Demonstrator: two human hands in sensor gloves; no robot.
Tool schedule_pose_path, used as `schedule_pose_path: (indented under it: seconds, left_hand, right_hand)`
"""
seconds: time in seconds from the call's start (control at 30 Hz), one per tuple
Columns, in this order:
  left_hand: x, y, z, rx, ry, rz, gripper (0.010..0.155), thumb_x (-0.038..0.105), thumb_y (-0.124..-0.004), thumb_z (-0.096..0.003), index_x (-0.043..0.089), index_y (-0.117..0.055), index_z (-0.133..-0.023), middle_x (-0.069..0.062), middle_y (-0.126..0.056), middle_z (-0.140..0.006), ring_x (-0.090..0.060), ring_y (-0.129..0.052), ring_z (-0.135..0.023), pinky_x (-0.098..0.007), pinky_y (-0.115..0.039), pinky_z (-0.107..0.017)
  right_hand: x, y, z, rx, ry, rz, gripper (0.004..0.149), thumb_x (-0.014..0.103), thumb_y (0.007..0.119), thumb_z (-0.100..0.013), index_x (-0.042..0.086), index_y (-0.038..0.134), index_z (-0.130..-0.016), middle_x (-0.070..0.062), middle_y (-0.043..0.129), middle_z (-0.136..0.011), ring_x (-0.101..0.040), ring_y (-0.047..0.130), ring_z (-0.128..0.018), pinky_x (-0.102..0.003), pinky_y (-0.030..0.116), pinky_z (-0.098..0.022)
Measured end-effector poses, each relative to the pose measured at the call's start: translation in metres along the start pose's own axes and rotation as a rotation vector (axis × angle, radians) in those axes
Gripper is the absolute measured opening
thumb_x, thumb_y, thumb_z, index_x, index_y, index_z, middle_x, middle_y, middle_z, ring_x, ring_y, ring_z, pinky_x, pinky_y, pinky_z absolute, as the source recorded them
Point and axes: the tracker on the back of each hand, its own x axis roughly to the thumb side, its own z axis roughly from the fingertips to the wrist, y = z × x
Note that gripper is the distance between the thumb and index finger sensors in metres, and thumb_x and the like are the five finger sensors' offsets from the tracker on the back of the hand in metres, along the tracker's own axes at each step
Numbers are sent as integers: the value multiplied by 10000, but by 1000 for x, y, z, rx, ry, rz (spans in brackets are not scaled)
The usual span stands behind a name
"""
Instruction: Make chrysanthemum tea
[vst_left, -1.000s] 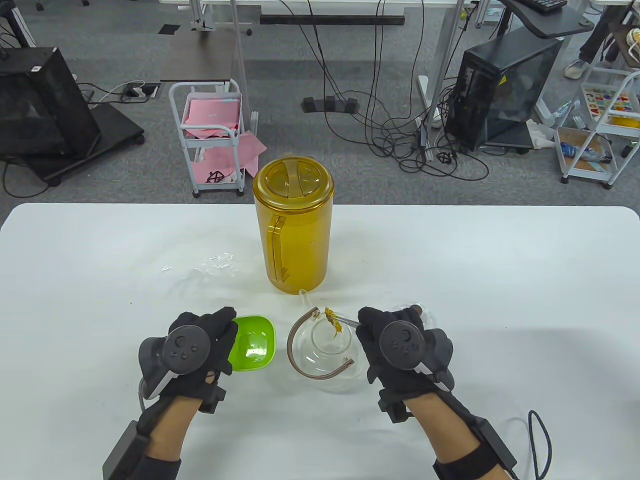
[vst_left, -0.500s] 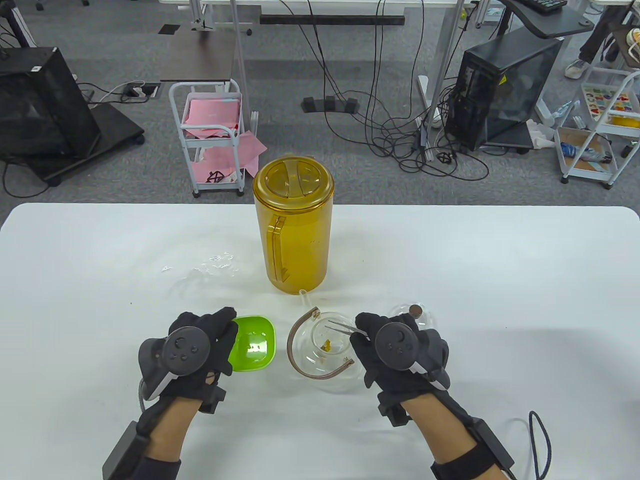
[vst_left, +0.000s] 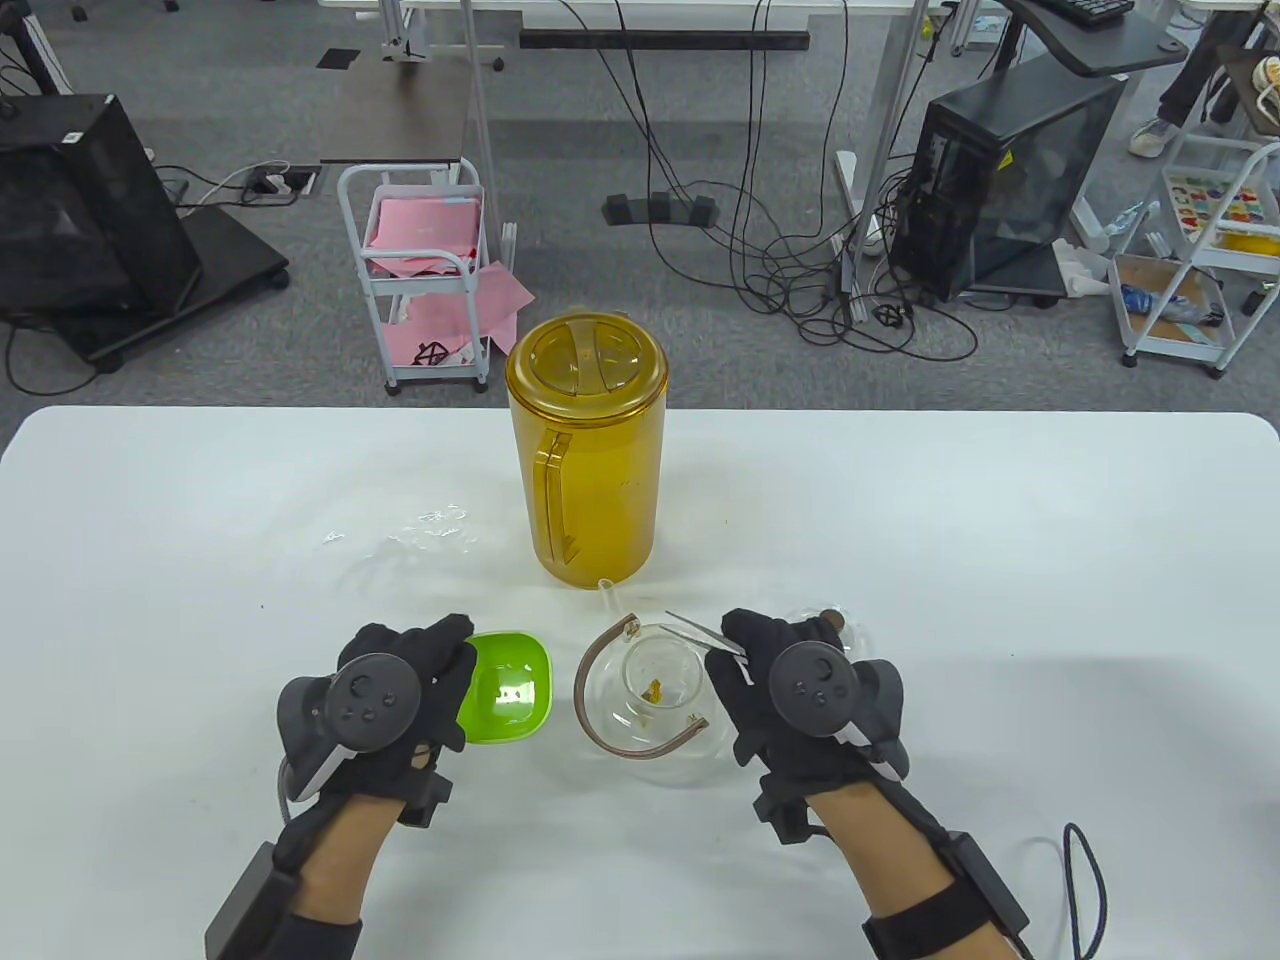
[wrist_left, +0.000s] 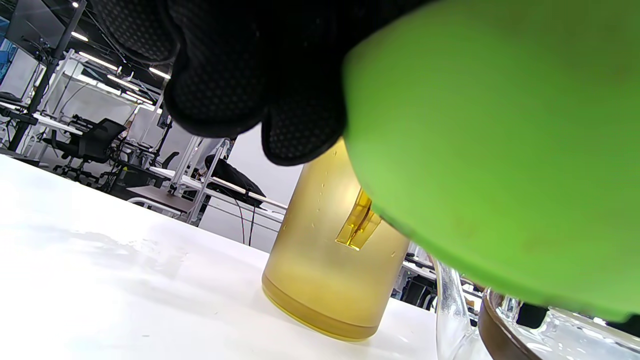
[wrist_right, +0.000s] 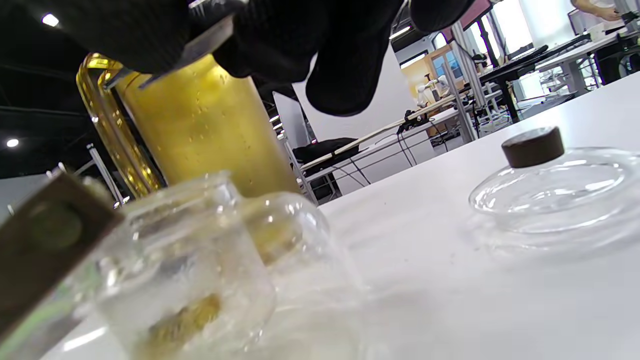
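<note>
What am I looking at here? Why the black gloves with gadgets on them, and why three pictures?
These are a person's two hands in sensor gloves; the round gadget strapped on each is a tracker, not something held. One camera looks down at the white table; the other two sit on the wrists, so they see things from very low.

On the table stand an amber pitcher, a glass teapot with a yellow chrysanthemum inside, and the teapot's glass lid lying beside it.

The left hand holds a green bowl by its edge. The right hand pinches metal tweezers, whose tips carry nothing.
</note>
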Motion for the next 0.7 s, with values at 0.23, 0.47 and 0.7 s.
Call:
schedule_pose_path:
  seconds: [0.23,0.47,0.7]
  left_hand:
    - [-1,0,0,0,7,8,426,397,-882,-544,190,-894,-916,-11,-1086,-637,-305,-976,-555,-663,-605,-707]
    - [2,-3,0,-16,2,3,425,396,-882,-544,191,-894,-916,-9,-1087,-636,-304,-976,-555,-663,-606,-706]
    - [2,-7,0,-34,-1,-7,426,396,-882,-545,189,-894,-916,-10,-1087,-636,-304,-976,-555,-662,-607,-706]
  right_hand:
    - [-82,-57,-16,-143,393,58,531,507,638,-593,249,603,-1056,39,788,-814,-288,785,-910,-689,396,-767]
    - [-191,-62,-9,74,886,256,502,476,669,-620,256,635,-1070,-5,757,-926,-336,713,-989,-704,360,-768]
    - [-216,-35,-8,188,1018,392,535,472,731,-614,252,623,-1090,-55,636,-1032,-356,625,-1020,-697,343,-778]
